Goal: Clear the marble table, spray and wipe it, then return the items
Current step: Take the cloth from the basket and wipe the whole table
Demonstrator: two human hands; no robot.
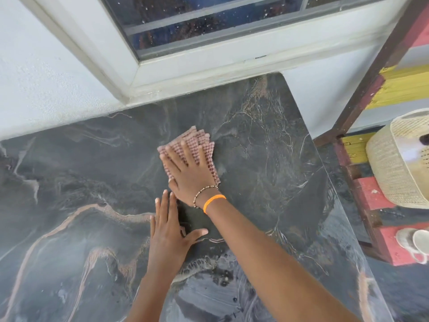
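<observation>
1. Cloth (197, 145) flat on table (69, 205), frame centre, just above middle; long axis running toward upper right of frame, far end toward window (209, 19).
2. Right hand (189, 173) pressed flat on cloth, fingers straight and spread, pointing up-frame.
3. Left hand (168, 231) flat on bare marble just below right wrist, fingers straight, gripping nothing.
4. Basket (399, 159) and cups (415, 240) at right edge, off table.
</observation>
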